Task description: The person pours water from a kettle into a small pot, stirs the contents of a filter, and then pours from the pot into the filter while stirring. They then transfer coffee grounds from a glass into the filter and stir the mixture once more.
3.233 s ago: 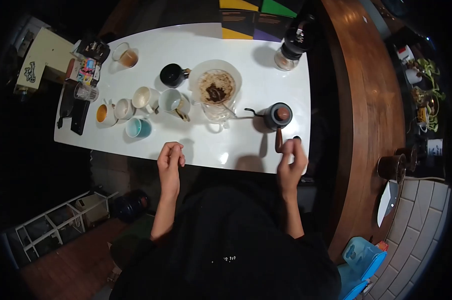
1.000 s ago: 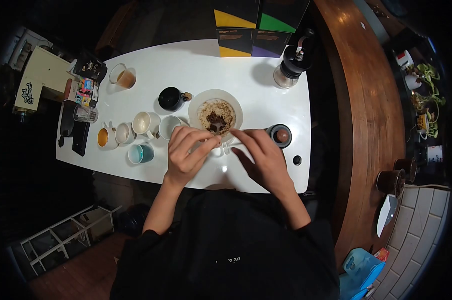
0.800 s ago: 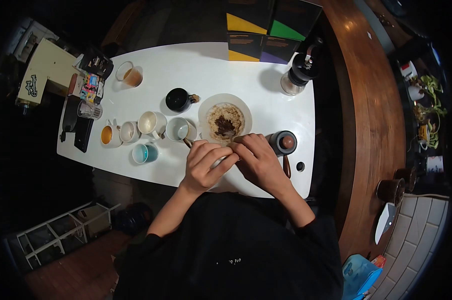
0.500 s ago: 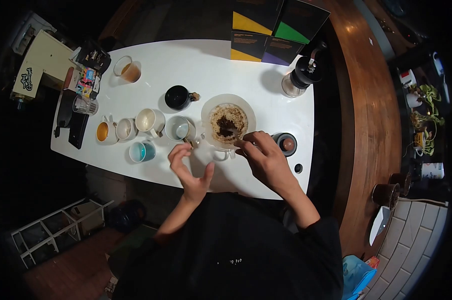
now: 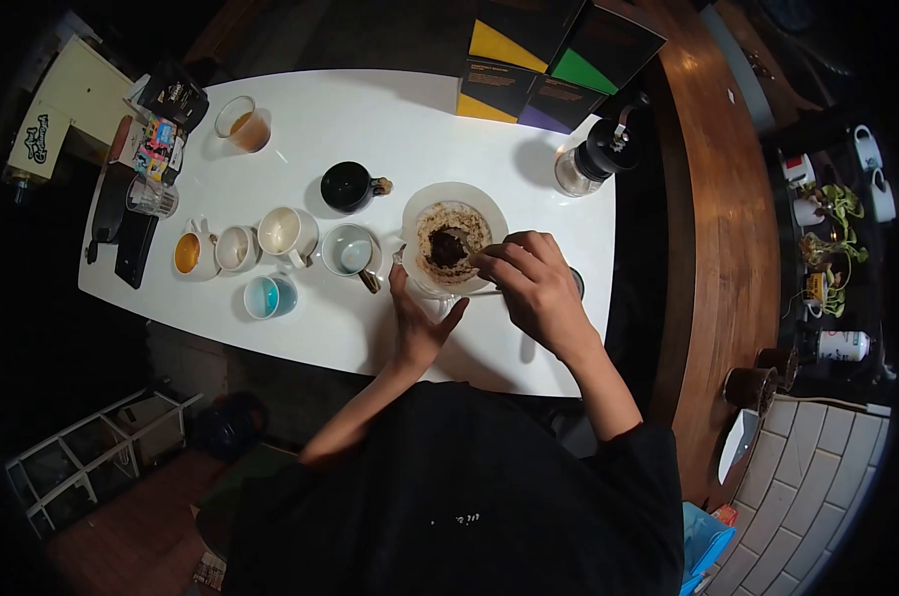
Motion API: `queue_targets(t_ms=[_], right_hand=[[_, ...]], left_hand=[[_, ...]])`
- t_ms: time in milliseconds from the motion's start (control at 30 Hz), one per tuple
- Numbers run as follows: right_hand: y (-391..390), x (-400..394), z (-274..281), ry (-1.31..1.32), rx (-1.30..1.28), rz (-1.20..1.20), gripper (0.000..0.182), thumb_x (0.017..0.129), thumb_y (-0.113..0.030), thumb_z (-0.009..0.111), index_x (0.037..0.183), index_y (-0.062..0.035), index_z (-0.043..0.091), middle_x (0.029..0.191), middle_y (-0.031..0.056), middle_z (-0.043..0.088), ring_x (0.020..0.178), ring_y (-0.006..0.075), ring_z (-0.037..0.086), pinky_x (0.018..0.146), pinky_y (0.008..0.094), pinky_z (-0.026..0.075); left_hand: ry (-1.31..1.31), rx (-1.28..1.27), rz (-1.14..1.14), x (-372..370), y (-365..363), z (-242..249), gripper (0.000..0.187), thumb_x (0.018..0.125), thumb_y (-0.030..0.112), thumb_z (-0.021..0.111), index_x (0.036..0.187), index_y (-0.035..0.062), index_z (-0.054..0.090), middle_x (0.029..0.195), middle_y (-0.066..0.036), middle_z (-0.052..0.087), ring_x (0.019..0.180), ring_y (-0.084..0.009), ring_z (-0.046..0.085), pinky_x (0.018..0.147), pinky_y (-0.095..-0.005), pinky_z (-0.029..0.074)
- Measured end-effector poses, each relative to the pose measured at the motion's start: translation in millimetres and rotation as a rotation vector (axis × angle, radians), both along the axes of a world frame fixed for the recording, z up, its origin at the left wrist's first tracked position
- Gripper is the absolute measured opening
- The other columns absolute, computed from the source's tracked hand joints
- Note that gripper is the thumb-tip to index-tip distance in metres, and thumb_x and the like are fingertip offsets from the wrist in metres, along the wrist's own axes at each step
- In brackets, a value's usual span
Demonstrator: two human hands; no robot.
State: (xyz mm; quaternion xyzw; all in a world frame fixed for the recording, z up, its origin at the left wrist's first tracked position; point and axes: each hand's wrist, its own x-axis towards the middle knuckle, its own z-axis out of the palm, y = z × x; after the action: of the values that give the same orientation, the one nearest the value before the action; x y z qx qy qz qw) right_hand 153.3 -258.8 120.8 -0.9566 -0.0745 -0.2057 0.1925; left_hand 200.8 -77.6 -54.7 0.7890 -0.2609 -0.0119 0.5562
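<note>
A round pale container (image 5: 496, 214) stands on the white table, with a dark brown mass in its middle and a lighter ring around it. At its lower left side is my left hand (image 5: 422, 328), thumb and fingers spread around the rim. My right hand (image 5: 541, 283) is at the lower right rim, its fingers pinched on a thin utensil that reaches toward the dark contents. A glass handle shows below the container, between the hands. Left of it stands a clear cup (image 5: 349, 250), with a dark-and-gold piece beside its base.
Several cups, among them a black mug (image 5: 348, 188) and a blue-tinted cup (image 5: 270, 296), stand to the left. A glass of brown liquid (image 5: 249, 129) is farther back. A hand grinder (image 5: 594, 157) and dark boxes (image 5: 509, 84) stand at the back right.
My left hand has moved right, from near the clear cup to the container's side. My right hand has shifted slightly right and up. The view has shifted a little.
</note>
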Motion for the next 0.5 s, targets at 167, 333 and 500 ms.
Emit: queue_targets(t_ms=[167,333,500], right_hand=[[-1.6,2.3,-11.0,0.033,0.04,0.021,0.038,0.071,0.002,0.072,0.108,-0.0074,0.072,0.103,0.0051,0.067,0.102,0.0272,0.06,0.094,0.0397,0.049],[-4.1,1.3,-13.3,-0.002,0.091,0.006,0.033,0.076,0.004,0.076,0.107,-0.0072,0.071,0.099,0.0065,0.068,0.095,0.0285,0.059,0.085,0.0392,0.048],[-4.8,2.5,-11.2,0.022,0.142,0.027,0.034,0.073,0.006,0.073,0.104,-0.0057,0.07,0.098,0.007,0.066,0.097,0.0293,0.059,0.087,0.0401,0.048]], left_hand=[[0.134,0.034,-0.054,4.2,-1.8,-23.3,0.103,0.087,0.035,0.083,0.152,-0.0112,0.018,0.151,-0.037,0.032,0.142,-0.0515,0.036,0.119,-0.0541,0.03],[0.076,-0.083,-0.138,16.7,13.7,-63.6,0.096,0.091,0.032,0.078,0.152,-0.0149,0.021,0.151,-0.041,0.032,0.14,-0.0554,0.035,0.119,-0.0562,0.029],[-0.25,0.182,-0.262,25.7,16.4,-66.2,0.069,0.088,0.02,0.076,0.142,-0.0099,0.044,0.141,-0.034,0.049,0.129,-0.0492,0.049,0.111,-0.0549,0.039]])
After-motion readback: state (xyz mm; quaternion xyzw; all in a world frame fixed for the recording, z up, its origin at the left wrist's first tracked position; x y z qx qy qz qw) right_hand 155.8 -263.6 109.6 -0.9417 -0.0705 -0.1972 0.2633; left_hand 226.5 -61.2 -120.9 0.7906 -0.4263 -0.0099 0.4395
